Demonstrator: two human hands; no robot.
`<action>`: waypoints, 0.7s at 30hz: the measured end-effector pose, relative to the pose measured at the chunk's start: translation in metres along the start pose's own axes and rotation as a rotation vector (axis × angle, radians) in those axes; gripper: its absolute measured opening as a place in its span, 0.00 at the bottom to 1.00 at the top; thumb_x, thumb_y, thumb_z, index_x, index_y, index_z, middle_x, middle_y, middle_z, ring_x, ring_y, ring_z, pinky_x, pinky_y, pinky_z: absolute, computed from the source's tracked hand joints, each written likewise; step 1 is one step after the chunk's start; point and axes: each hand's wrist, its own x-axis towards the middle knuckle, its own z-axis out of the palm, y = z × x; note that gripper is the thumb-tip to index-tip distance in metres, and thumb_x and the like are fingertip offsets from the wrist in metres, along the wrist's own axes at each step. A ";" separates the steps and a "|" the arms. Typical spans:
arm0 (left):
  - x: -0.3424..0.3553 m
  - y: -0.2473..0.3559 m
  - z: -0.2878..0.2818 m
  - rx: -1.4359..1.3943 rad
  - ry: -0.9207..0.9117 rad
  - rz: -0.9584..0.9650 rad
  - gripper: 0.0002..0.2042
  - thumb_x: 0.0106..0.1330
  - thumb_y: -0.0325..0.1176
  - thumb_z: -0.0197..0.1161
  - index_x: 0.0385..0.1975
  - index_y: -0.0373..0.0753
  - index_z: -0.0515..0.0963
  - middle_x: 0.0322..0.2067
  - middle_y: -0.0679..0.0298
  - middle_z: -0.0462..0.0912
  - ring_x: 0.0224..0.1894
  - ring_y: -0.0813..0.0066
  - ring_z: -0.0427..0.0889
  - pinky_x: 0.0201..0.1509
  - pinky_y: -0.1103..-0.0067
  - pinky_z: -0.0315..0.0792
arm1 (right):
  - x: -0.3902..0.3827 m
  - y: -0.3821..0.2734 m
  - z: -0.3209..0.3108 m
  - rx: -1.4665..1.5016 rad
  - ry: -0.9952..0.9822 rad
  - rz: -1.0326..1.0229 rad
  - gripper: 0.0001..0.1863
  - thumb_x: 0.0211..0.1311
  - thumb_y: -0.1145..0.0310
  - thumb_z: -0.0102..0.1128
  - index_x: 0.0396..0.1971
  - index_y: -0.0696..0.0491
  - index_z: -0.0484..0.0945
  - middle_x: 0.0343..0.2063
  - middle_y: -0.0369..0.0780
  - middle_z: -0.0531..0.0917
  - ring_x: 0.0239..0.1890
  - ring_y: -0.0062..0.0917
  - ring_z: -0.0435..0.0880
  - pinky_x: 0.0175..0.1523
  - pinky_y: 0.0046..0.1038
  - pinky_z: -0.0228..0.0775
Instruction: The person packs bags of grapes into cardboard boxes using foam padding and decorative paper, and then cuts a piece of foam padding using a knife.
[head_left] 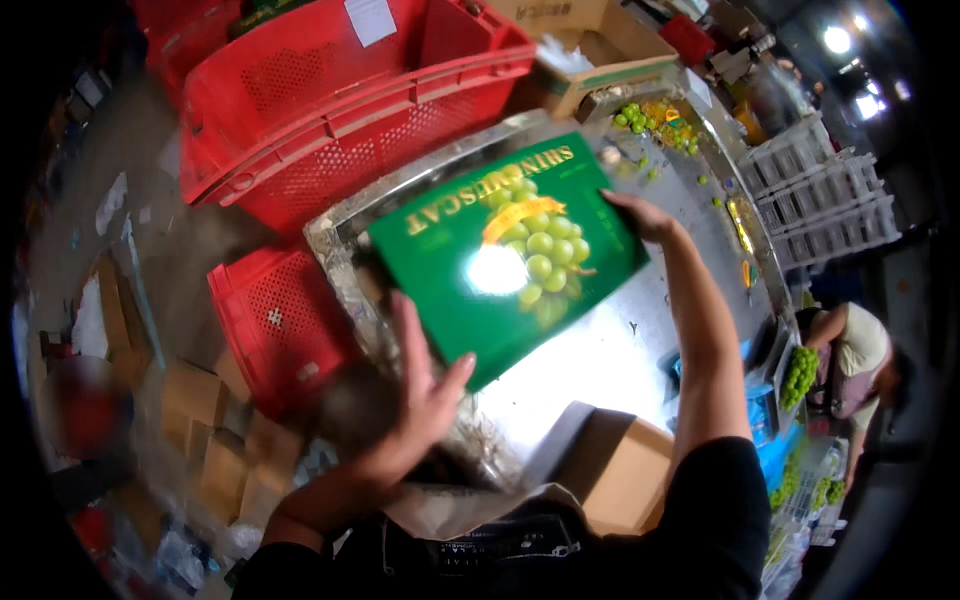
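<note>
A flat green box [470, 260], printed with a bunch of pale green grapes and gold lettering, is held tilted over a shiny metal-topped table [610, 360]. My left hand [420, 400] grips its lower left edge, thumb and fingers along the near corner. My right hand [645, 215] holds its upper right side. An open brown cardboard box [630, 470] stands below, near my body. Loose green grapes [635, 118] and small bits lie on the far part of the tabletop.
Red perforated crates [340, 140] stand at the far left, with flattened cardboard [195, 395] on the floor. An open carton [600, 80] sits beyond the table. At the right are white crates [810, 190], grape bunches [800, 375] and a bent-over co-worker [855, 350].
</note>
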 end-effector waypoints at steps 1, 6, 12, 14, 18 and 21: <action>0.015 0.001 -0.005 0.146 -0.016 0.211 0.39 0.62 0.46 0.54 0.65 0.31 0.42 0.66 0.45 0.44 0.69 0.53 0.42 0.69 0.61 0.40 | 0.015 0.004 0.000 -0.173 0.061 0.026 0.30 0.59 0.50 0.55 0.54 0.57 0.68 0.50 0.42 0.76 0.47 0.27 0.77 0.51 0.28 0.70; 0.124 -0.026 -0.013 1.022 -0.329 0.370 0.39 0.60 0.51 0.54 0.63 0.29 0.51 0.65 0.47 0.50 0.68 0.49 0.45 0.68 0.58 0.40 | 0.046 0.018 0.028 -0.901 0.635 -0.229 0.37 0.58 0.33 0.36 0.45 0.54 0.71 0.39 0.55 0.78 0.46 0.47 0.75 0.49 0.41 0.66; 0.139 -0.047 -0.005 1.247 -0.371 0.345 0.43 0.57 0.59 0.54 0.61 0.28 0.53 0.63 0.49 0.54 0.65 0.55 0.53 0.67 0.61 0.44 | 0.047 0.009 0.033 -0.939 0.603 -0.140 0.38 0.57 0.31 0.34 0.43 0.54 0.74 0.42 0.52 0.78 0.47 0.45 0.76 0.50 0.40 0.66; 0.141 -0.045 -0.002 1.233 -0.374 0.320 0.43 0.56 0.59 0.54 0.61 0.28 0.54 0.63 0.49 0.55 0.64 0.54 0.54 0.67 0.60 0.44 | 0.047 0.006 0.034 -0.929 0.647 -0.139 0.39 0.57 0.31 0.34 0.43 0.54 0.74 0.42 0.52 0.79 0.47 0.45 0.76 0.50 0.40 0.66; 0.139 -0.046 -0.003 1.216 -0.346 0.302 0.40 0.56 0.57 0.55 0.60 0.29 0.58 0.62 0.50 0.57 0.65 0.54 0.53 0.66 0.61 0.44 | 0.038 0.004 0.049 -0.881 0.739 -0.130 0.39 0.56 0.31 0.37 0.41 0.55 0.76 0.39 0.52 0.80 0.45 0.44 0.77 0.50 0.40 0.66; 0.128 -0.030 0.005 1.114 -0.341 0.244 0.38 0.56 0.58 0.55 0.59 0.33 0.61 0.62 0.49 0.56 0.65 0.53 0.52 0.66 0.59 0.44 | 0.027 0.016 0.038 -0.853 0.784 -0.184 0.38 0.55 0.33 0.43 0.34 0.58 0.79 0.34 0.55 0.80 0.42 0.46 0.78 0.46 0.40 0.68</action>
